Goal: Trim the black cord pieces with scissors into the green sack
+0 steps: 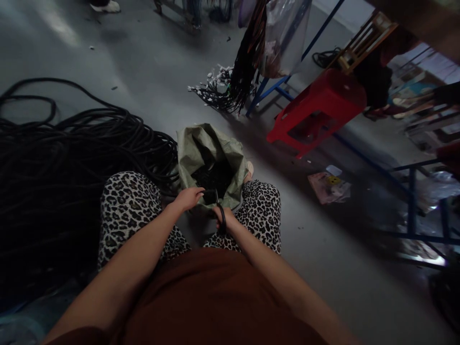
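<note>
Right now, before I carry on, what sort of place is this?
Probably a cable or wiring workshop: there's a big heap of black cable, an open sack with dark pieces inside, and a bundle of thin wires with white ends.

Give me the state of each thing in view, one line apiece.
Sack: open, dark pieces inside.
Left hand: closed around a black cable.
Right hand: gripping scissors.
Scissors: blades at the cable; open or shut unclear.
Cable heap: loosely coiled.
Red stool: standing on its legs.
Wire bundle: hanging, white-tipped ends splayed.
</note>
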A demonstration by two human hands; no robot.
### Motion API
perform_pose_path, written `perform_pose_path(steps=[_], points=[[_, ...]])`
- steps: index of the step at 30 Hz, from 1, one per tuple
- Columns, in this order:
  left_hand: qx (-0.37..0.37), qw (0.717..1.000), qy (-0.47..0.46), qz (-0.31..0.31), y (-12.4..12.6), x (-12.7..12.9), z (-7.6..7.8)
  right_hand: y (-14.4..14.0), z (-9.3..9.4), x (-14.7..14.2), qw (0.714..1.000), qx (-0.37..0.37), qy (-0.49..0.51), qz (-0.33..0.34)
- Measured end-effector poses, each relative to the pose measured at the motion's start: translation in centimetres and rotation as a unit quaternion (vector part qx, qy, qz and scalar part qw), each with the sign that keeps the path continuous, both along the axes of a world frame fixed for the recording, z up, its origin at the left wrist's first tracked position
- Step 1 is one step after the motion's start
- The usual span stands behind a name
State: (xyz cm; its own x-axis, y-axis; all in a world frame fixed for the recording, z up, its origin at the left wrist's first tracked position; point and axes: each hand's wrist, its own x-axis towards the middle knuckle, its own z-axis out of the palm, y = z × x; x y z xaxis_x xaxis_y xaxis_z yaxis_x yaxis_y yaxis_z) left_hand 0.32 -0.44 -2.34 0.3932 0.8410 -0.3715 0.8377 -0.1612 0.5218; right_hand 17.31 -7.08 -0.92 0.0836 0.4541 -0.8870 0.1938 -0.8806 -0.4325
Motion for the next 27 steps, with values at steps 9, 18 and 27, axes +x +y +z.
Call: perform_pose_path(steps=[9,18,27], points=[[0.014,1.0,-0.002,0.014,0.1,0.1,0.2,-0.1,1.7,-0.4,0.998,-0.012,0.066,-0.019],[0.022,1.0,0.003,-0.01,-0.1,0.0,-0.1,-0.5,0.0,-0.2,0.996,0.036,0.071,0.03],[0.015,0.999,0.015,-0.04,-0.3,0.1,-0.1,-0.4,-1.0,-0.2,0.997,0.033,0.055,0.044]])
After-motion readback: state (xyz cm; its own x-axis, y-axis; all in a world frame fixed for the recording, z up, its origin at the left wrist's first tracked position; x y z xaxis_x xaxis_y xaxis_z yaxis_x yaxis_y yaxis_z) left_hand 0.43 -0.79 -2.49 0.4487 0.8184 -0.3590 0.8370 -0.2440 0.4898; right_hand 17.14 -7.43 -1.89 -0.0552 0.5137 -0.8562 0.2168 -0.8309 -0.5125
